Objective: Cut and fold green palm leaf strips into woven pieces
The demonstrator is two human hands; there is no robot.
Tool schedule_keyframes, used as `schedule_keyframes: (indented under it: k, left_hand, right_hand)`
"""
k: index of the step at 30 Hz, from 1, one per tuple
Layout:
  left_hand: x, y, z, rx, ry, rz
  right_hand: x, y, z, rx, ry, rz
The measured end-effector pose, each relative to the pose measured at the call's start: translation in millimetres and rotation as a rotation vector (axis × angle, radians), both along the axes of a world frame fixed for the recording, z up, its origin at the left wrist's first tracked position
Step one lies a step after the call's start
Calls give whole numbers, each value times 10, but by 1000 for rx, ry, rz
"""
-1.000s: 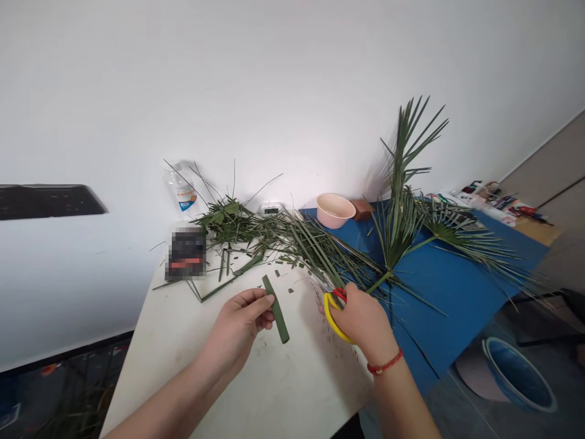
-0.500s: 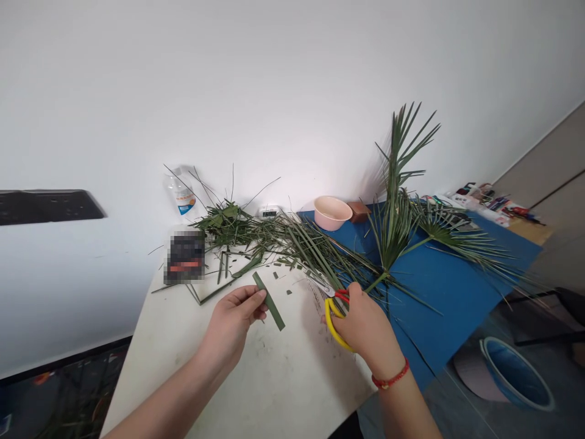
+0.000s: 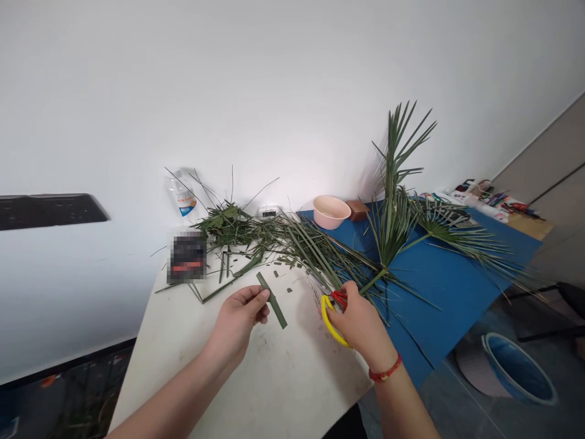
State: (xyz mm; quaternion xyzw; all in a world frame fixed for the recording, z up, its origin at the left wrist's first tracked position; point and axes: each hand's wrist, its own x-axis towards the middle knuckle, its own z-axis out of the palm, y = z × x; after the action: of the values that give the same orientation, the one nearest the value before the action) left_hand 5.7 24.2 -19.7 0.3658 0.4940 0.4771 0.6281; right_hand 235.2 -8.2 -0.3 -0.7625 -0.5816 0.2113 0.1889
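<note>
The left hand is closed on a narrow green strip of palm leaf, holding it between thumb and fingers above the white desk, near the middle of the frame. The right hand grips the yellow and red scissors, and their blades point to the upper left, close beside the palm fronds. The danger is that blades could nick the left fingers if the hands come together carelessly, because the strip is short. A loose grip could also let it twist or slip, and frond tips could catch in the blades. The strip looks flat, straight and dark green, with fairly even edges.
</note>
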Motion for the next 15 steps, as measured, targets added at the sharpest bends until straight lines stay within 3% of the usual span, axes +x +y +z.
schedule_keyframes:
  k: [9,15]
  left_hand:
    - [9,6,13,-14,-18,-11]
    - [20,23,0,-30,-58,21]
  right_hand:
    - [-97,11,-90,34,20,15]
    - [-287,-97,-296,61,-77,92]
